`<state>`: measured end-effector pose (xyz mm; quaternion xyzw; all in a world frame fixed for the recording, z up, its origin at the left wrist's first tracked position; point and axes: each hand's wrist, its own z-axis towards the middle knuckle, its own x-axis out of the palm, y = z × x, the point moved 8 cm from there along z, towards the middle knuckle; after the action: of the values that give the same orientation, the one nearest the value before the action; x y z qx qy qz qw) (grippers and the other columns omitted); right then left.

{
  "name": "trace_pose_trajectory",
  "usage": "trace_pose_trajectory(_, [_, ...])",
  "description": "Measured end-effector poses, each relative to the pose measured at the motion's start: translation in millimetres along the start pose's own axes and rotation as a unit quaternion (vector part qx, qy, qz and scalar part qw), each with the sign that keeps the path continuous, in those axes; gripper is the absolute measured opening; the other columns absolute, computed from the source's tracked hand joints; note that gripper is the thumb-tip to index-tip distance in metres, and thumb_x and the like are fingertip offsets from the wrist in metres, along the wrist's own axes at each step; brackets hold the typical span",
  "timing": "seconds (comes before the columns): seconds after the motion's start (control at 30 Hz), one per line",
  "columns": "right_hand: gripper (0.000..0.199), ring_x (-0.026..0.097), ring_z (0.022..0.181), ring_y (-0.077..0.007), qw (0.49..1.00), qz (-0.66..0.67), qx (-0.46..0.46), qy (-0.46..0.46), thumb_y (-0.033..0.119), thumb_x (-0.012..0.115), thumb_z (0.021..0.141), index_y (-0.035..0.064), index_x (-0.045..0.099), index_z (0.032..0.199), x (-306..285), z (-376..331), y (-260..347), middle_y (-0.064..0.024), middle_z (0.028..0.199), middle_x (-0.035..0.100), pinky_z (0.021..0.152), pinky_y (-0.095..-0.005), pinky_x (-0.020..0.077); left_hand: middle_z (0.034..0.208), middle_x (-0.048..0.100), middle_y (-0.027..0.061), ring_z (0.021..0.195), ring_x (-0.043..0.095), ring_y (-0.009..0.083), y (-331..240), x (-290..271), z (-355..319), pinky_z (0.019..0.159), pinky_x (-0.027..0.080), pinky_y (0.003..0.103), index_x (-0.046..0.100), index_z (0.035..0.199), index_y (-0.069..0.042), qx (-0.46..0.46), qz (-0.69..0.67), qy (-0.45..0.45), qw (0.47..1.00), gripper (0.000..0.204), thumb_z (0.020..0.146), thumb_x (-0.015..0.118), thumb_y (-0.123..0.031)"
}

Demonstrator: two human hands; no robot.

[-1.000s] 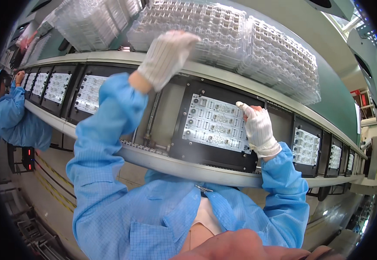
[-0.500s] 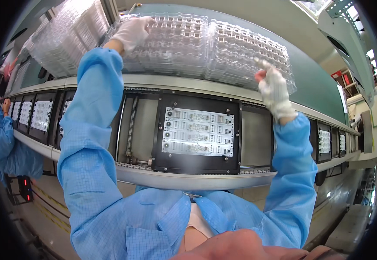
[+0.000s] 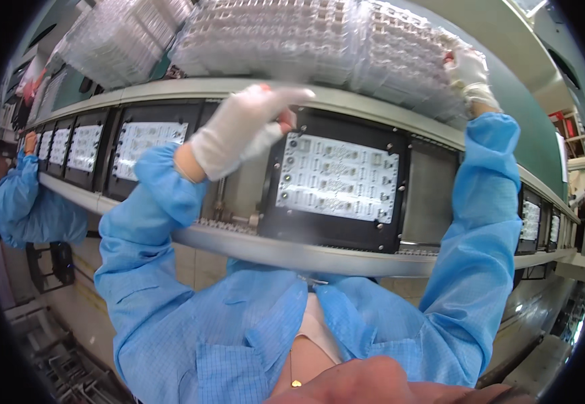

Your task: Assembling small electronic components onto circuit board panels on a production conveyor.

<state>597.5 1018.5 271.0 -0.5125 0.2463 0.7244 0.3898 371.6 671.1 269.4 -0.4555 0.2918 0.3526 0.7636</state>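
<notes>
My left hand (image 3: 245, 128), in a white glove with bare fingertips, hovers over the line beside the upper left corner of a black fixture plate (image 3: 336, 232). Its index finger is stretched out, apart from the thumb, and nothing shows between them. A white circuit board panel (image 3: 338, 176) with rows of small parts lies in that plate. My gloved right hand (image 3: 470, 74) is at the right edge of a stack of clear plastic trays (image 3: 400, 57). Its fingers are curled against the trays; what they pinch, if anything, is hidden.
Another clear tray stack (image 3: 265, 40) stands to the left, with a further pile (image 3: 114, 40) beyond it. More fixtures with white boards (image 3: 148, 141) line the conveyor rail (image 3: 238, 246). A co-worker in a blue sleeve (image 3: 26, 182) is at the far left.
My left hand has come off the left tray stack, down toward the board. My right hand has moved up and right along the tray edge. The view has shifted.
</notes>
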Motion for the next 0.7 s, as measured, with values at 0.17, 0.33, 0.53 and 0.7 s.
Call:
trace_pose_trajectory(0.17, [0.039,0.067,0.082,-0.0264,0.986,0.098,-0.038,-0.133,0.007,0.059,0.088,0.0116,0.061,0.127,-38,-22,7,-0.0101,0.092,0.069,0.078,-0.038,0.0532,0.085,0.067,0.0105,0.084,0.067,0.0258,-13,51,-17,0.079,0.055,0.037,0.058,0.127,-0.008,0.093,0.07,0.039,0.992,0.044,0.084,0.068,-0.005])
trace_pose_trajectory(0.33, [0.045,0.066,0.085,-0.0236,0.969,0.199,-0.061,-0.131,-0.001,0.058,0.086,0.013,0.061,0.129,-67,-91,76,-0.0103,0.09,0.069,0.078,-0.0377,0.0531,0.087,0.067,0.0074,0.084,0.064,0.0253,-9,72,-24,0.079,0.052,0.036,0.061,0.128,-0.008,0.095,0.074,0.07,0.99,0.047,0.082,0.07,-0.004])
trace_pose_trajectory(0.53, [0.059,0.064,0.086,-0.0278,0.945,0.252,-0.17,-0.119,-0.006,0.06,0.077,0.0144,0.063,0.132,-59,-143,99,-0.009,0.083,0.067,0.081,-0.0385,0.0518,0.086,0.065,0.009,0.083,0.064,0.0265,-13,88,-20,0.079,0.052,0.037,0.062,0.123,-0.008,0.12,0.141,0.095,0.978,0.04,0.084,0.066,-0.004])
trace_pose_trajectory(0.7, [0.061,0.062,0.083,-0.0265,0.945,0.264,-0.165,-0.1,-0.008,0.061,0.076,0.0134,0.063,0.133,-56,-167,102,-0.0086,0.081,0.065,0.078,-0.0377,0.0517,0.084,0.064,0.0082,0.081,0.063,0.0262,-12,95,-15,0.076,0.051,0.038,0.062,0.121,-0.008,0.119,0.154,0.123,0.973,0.039,0.082,0.066,-0.003])
